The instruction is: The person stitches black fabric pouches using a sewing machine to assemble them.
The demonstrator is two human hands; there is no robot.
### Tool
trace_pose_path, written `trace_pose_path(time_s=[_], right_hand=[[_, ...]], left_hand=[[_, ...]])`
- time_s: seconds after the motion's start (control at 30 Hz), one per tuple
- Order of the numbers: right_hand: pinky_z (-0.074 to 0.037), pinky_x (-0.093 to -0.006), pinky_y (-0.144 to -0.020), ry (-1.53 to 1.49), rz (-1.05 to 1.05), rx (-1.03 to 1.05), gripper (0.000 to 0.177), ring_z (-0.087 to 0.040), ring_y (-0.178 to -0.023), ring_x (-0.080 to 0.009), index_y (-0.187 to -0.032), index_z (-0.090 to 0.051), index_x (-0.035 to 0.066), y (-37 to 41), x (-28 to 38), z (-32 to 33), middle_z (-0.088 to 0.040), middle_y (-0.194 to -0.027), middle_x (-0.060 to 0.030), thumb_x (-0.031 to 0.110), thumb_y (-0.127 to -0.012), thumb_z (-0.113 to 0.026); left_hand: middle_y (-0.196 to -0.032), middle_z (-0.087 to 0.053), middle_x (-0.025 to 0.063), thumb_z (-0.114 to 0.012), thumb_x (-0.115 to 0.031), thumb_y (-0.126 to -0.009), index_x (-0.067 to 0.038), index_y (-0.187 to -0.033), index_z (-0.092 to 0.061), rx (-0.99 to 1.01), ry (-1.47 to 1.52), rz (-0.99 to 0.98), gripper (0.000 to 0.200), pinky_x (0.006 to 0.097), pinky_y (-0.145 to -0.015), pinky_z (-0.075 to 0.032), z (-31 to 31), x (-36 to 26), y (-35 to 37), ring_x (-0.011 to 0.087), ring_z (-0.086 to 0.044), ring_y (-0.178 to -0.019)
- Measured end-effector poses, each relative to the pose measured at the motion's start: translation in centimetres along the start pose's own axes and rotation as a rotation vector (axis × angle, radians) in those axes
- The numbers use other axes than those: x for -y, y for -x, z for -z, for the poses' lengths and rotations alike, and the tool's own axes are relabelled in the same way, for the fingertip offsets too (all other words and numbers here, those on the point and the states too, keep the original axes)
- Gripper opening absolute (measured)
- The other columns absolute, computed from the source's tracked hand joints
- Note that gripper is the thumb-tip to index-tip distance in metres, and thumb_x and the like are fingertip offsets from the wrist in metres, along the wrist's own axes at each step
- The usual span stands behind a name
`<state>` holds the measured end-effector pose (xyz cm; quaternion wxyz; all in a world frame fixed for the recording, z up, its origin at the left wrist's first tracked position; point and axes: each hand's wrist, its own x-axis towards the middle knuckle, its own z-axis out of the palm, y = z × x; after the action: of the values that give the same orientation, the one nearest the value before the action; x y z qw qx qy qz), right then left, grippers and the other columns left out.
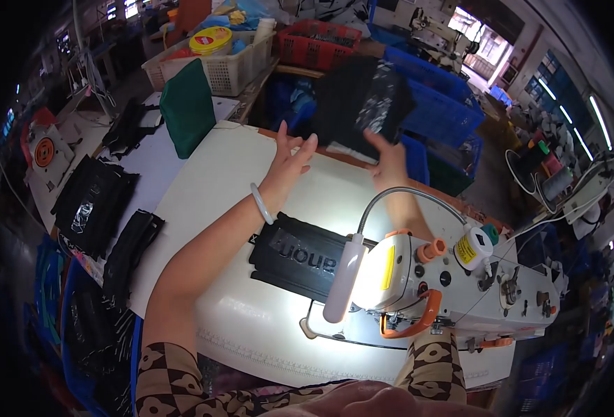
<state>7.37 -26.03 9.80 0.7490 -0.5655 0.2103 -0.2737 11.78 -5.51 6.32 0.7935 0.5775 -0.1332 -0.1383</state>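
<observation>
My left hand (289, 165) is raised over the far part of the white sewing table (251, 174), its fingers spread and nothing in them. At the table's far edge, my right hand (388, 165) has the near edge of a black fabric piece (345, 104) between thumb and fingers. That piece is slightly blurred, with a shiny patterned patch, and hangs in front of the blue crates. A black fabric panel (300, 256) with raised lettering lies flat on the table, partly hidden by the lamp of the sewing machine (418, 271).
Black fabric stacks (95, 201) and a dark green piece (187, 108) are on the left. Beyond the table stand a beige basket (241, 69), a red crate (319, 45) and a blue crate (439, 104). Thread cones (556, 186) are at right.
</observation>
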Motion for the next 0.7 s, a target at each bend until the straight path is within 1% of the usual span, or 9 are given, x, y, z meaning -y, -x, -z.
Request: trace_pose_path(time_s=[0.07, 0.13, 0.23, 0.37, 0.5, 0.57, 0.63, 0.67, 0.7], right_hand=[[-0.020, -0.0239, -0.039, -0.045, 0.018, 0.139, 0.044, -0.037, -0.045, -0.0103, -0.118, -0.063, 0.010, -4.5, 1.3, 2.5, -0.058, -0.083, -0.0002, 0.023, -0.083, -0.084], [-0.021, -0.0255, -0.039, 0.054, -0.064, -0.001, 0.040, -0.033, -0.044, -0.0105, -0.110, -0.066, 0.009, -11.1, -0.2, 6.5, -0.052, -0.074, 0.0009, 0.035, -0.085, -0.083], [-0.031, -0.0294, -0.040, 0.361, 0.115, -0.222, 0.047, -0.047, -0.051, -0.0136, -0.103, -0.065, 0.006, -10.2, -1.0, 10.9, -0.060, -0.081, -0.0025, 0.045, -0.084, -0.082], [-0.046, -0.0313, -0.056, 0.463, 0.028, -0.089, 0.046, -0.057, -0.067, -0.0133, -0.104, -0.066, 0.006, -8.8, -5.6, 16.0, -0.065, -0.086, -0.0060, 0.049, -0.090, -0.075], [-0.050, -0.0333, -0.073, 0.906, 0.416, -0.051, 0.040, -0.062, -0.082, -0.0174, -0.106, -0.065, 0.007, -2.6, -11.8, 17.8, -0.066, -0.096, -0.0084, 0.046, -0.095, -0.069], [-0.050, -0.0370, -0.083, 1.322, 0.787, 0.084, 0.038, -0.062, -0.094, -0.0240, -0.116, -0.064, 0.009, -7.1, -10.5, 28.4, -0.066, -0.106, -0.0112, 0.042, -0.098, -0.065], [-0.051, -0.0407, -0.094, 1.656, 1.241, 0.220, 0.039, -0.063, -0.106, -0.0305, -0.127, -0.062, 0.010, 0.8, -12.7, 44.8, -0.066, -0.117, -0.0141, 0.038, -0.100, -0.061], [-0.051, -0.0426, -0.099, 1.796, 1.500, 0.272, 0.040, -0.064, -0.112, -0.0338, -0.132, -0.062, 0.011, 2.9, -13.4, 41.0, -0.066, -0.122, -0.0155, 0.036, -0.102, -0.059], [-0.051, -0.0426, -0.099, 1.765, 1.504, 0.323, 0.040, -0.064, -0.112, -0.0338, -0.132, -0.062, 0.011, 8.4, -11.9, 40.6, -0.066, -0.122, -0.0155, 0.036, -0.102, -0.059]], left_hand=[[-0.146, -0.046, 0.0194, -0.072, -0.037, -0.097, -0.011, -0.163, -0.010, 0.019, -0.116, -0.111, 0.094, 0.0411, -0.106, -0.046, 0.3, -1.0, 1.4, 0.0265, -0.056, -0.127], [-0.146, -0.045, 0.0211, -0.070, -0.040, -0.098, -0.011, -0.164, -0.009, 0.024, -0.177, -0.169, 0.094, 0.0411, -0.109, -0.043, 1.3, -1.1, 3.1, 0.0272, -0.054, -0.130], [-0.146, -0.047, 0.0198, -0.069, -0.032, -0.100, -0.009, -0.162, -0.022, 0.117, -0.361, -0.138, 0.081, 0.0388, -0.107, -0.046, 4.4, -0.8, 7.3, 0.0268, -0.054, -0.130], [-0.138, -0.057, 0.0156, -0.066, -0.021, -0.101, -0.006, -0.151, -0.045, 0.218, -0.442, -0.144, 0.056, 0.0353, -0.102, -0.050, 7.3, -2.2, 14.9, 0.0234, -0.060, -0.123], [-0.124, -0.068, 0.0127, -0.062, -0.006, -0.101, -0.003, -0.134, -0.061, 0.294, -0.590, -0.102, 0.033, 0.0324, -0.097, -0.053, 10.3, -2.8, 23.9, 0.0191, -0.067, -0.110], [-0.109, -0.072, 0.0125, -0.062, -0.004, -0.100, 0.000, -0.120, -0.069, 0.284, -0.664, -0.335, 0.022, 0.0318, -0.090, -0.056, 10.2, -3.0, 28.2, 0.0198, -0.071, -0.097], [-0.108, -0.073, 0.0131, -0.062, -0.004, -0.100, 0.000, -0.119, -0.069, 0.212, -0.606, -0.351, 0.021, 0.0319, -0.088, -0.056, 10.6, -2.1, 33.0, 0.0202, -0.072, -0.095], [-0.107, -0.073, 0.0137, -0.062, -0.004, -0.099, 0.000, -0.118, -0.070, 0.200, -0.527, -0.423, 0.020, 0.0319, -0.086, -0.057, 10.9, -1.5, 35.0, 0.0206, -0.072, -0.093], [-0.107, -0.073, 0.0137, -0.062, -0.004, -0.099, 0.000, -0.118, -0.070, 0.161, -0.539, -0.397, 0.020, 0.0319, -0.086, -0.057, 11.2, -0.9, 37.0, 0.0206, -0.072, -0.093]])
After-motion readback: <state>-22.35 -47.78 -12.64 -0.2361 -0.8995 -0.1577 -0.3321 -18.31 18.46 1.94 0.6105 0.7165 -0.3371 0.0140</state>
